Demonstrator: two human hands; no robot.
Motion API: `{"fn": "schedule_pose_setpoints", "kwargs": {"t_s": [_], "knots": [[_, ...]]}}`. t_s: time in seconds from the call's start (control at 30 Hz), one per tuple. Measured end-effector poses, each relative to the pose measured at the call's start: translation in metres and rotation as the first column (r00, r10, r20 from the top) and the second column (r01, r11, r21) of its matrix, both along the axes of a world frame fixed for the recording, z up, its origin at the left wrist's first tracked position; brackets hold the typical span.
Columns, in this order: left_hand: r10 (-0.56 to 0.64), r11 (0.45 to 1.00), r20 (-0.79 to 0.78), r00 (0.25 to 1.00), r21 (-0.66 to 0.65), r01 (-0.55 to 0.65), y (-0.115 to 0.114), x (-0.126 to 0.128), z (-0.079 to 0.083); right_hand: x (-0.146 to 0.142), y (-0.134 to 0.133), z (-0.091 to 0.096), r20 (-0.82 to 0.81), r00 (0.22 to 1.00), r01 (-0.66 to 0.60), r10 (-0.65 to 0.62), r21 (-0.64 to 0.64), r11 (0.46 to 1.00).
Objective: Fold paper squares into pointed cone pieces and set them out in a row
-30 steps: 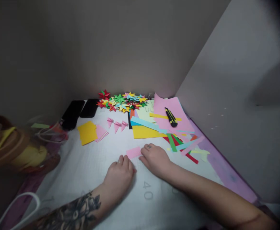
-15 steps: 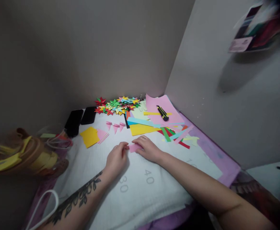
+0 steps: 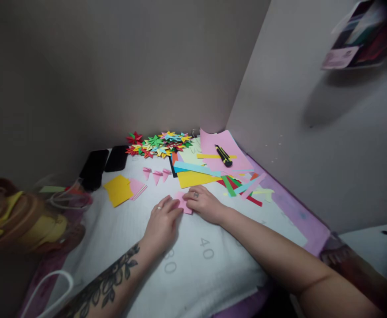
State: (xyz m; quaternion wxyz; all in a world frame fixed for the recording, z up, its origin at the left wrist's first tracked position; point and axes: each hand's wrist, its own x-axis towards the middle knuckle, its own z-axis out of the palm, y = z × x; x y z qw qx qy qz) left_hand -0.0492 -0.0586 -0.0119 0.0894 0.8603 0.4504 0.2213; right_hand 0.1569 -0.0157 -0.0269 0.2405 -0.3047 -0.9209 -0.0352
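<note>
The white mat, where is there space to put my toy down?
Bare white mat lies near the printed numbers, between the two forearms, and left of the left hand, below the yellow squares. The far right is crowded with paper strips and paper stars.

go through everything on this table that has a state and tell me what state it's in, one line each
Pink paper: flat on the mat, pressed between both hands.
Left hand: fingers on the paper's left edge.
Right hand: fingers on the paper's right edge.
Knife: lying on a pink sheet, blade not visible.
Phones: two, screens dark.
Pink folds: three, folded to points, in a row.
Stars: finished, heaped by the wall.
Yellow squares: stacked, unfolded.
</note>
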Motion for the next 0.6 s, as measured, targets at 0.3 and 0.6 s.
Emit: {"fn": "schedule_pose_setpoints", "kwargs": {"t_s": [0.3,0.6], "knots": [[-0.074,0.997,-0.096,0.993,0.000,0.074,-0.0016,-0.0006,-0.0035,0.0096,0.0018,0.0052,-0.080,0.996,-0.045,0.031,-0.186,0.981],[-0.097,0.995,-0.104,0.990,-0.004,0.097,-0.0004,-0.0010,-0.0031,0.0102,0.0007,0.0084,-0.170,0.984,-0.102,0.053,-0.298,0.949]]}}
